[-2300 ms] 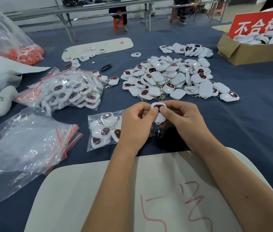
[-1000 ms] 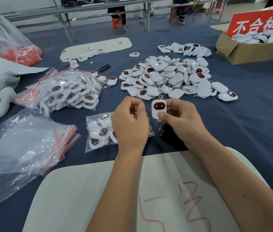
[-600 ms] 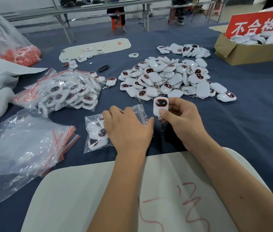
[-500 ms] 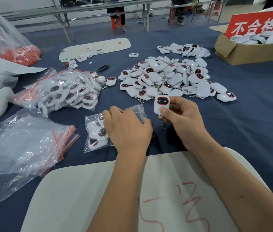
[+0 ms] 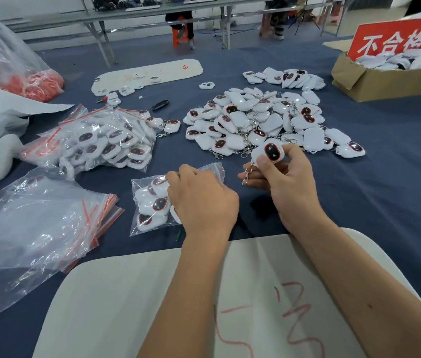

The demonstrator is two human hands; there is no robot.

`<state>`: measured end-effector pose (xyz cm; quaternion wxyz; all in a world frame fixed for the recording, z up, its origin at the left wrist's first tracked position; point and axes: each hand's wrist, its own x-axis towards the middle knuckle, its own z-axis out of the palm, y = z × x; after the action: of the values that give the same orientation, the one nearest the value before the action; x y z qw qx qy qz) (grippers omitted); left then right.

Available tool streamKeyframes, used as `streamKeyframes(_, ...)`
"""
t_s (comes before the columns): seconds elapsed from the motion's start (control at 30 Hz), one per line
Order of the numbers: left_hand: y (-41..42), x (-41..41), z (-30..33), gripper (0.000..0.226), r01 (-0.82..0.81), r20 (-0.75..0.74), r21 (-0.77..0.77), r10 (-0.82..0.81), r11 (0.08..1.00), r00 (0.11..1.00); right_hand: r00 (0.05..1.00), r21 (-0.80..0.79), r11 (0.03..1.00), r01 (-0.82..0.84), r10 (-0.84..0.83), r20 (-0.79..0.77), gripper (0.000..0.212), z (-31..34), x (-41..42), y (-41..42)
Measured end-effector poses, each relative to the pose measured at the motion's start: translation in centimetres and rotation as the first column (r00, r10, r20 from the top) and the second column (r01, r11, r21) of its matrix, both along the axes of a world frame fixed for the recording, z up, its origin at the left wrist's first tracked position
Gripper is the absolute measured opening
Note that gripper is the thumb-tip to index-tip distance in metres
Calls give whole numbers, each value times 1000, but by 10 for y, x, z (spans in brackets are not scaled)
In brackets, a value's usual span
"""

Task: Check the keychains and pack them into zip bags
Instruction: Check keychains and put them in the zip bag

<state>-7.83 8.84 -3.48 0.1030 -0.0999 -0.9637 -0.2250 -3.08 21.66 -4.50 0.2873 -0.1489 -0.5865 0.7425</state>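
Lifted and tilted since before, the keychain [image 5: 268, 152] is sitting pinched in my right hand [image 5: 285, 179], chain dangling below. I'm gripping the zip bag [image 5: 150, 202], holding several keychains, with my left hand [image 5: 200, 200]; its fingers are curling on the plastic.

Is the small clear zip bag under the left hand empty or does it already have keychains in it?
Partly filled. Several white keychains with dark oval faces show through the small clear zip bag, which the left hand grips at its mouth.
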Motion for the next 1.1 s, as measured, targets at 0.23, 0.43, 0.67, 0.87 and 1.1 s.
streamKeyframes(0.23, -21, -5, 8, 19, -33, 94, 502, -17, 864, 995, 969, -46, 971, -235, 230, -92, 8, 3, -3, -17)
streamKeyframes(0.43, -35, -13, 7, 22, -22, 214, 679, -168, 734, 962, 979, 86, 976, -201, 203, -20, 5, 5, -1, -19)
streamKeyframes(0.67, -39, -14, 12, 38, -97, 294, 742, -191, 663, 937, 987, 300, 940, -160, 152, 50, 8, 3, 1, -19)
streamKeyframes(0.87, -40, -17, 18, 26, -276, 402, 792, -125, 544, 907, 991, 502, 856, -122, 78, 107, 22, 1, 3, -17)
streamKeyframes(1.1, -43, -16, 23, 22, -181, 404, 760, -235, 624, 884, 952, 227, 925, -305, 290, 97, 10, 4, 4, -16)
